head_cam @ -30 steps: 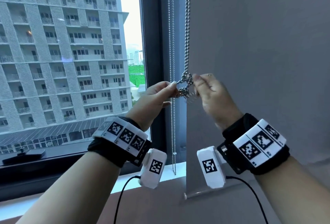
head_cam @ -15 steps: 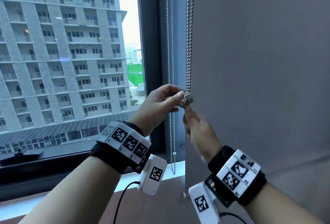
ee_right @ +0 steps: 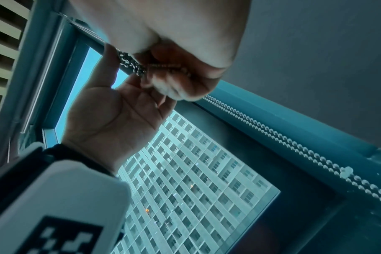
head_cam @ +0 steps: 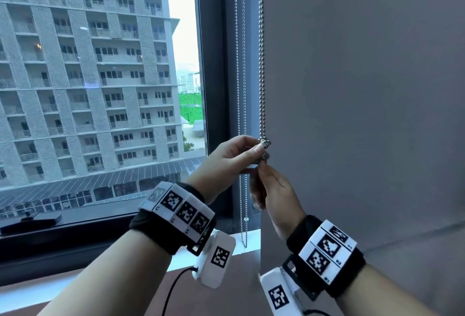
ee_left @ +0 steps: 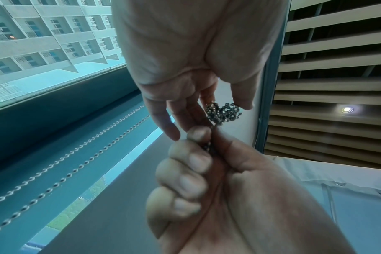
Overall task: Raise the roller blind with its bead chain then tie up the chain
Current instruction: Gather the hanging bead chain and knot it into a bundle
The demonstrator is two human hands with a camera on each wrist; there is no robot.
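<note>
A metal bead chain (head_cam: 261, 64) hangs along the left edge of the grey roller blind fabric (head_cam: 352, 114) and ends in a tight knot (head_cam: 264, 143). My left hand (head_cam: 254, 159) pinches that knot between thumb and fingers; in the left wrist view the knot (ee_left: 224, 113) is a bunched cluster at its fingertips. Directly below, my right hand (head_cam: 259, 174) is curled into a fist round the chain's lower part, fingers (ee_left: 185, 163) wrapped tight. From the right wrist, the chain (ee_right: 130, 63) runs into the right hand's curled fingers (ee_right: 174, 80), with the left palm (ee_right: 111, 116) beside it.
A second, thinner bead chain (head_cam: 241, 89) hangs to the left against the dark window frame (head_cam: 214, 64) and reaches down to the white sill (head_cam: 249, 239). The uncovered window pane (head_cam: 100, 76) shows an apartment block. A slatted ceiling (ee_left: 337, 86) shows above.
The right hand has dropped from beside the knot to below it, gripping the chain. The loose loop of a second ago is now a small tight knot. The left hand stays on it.
</note>
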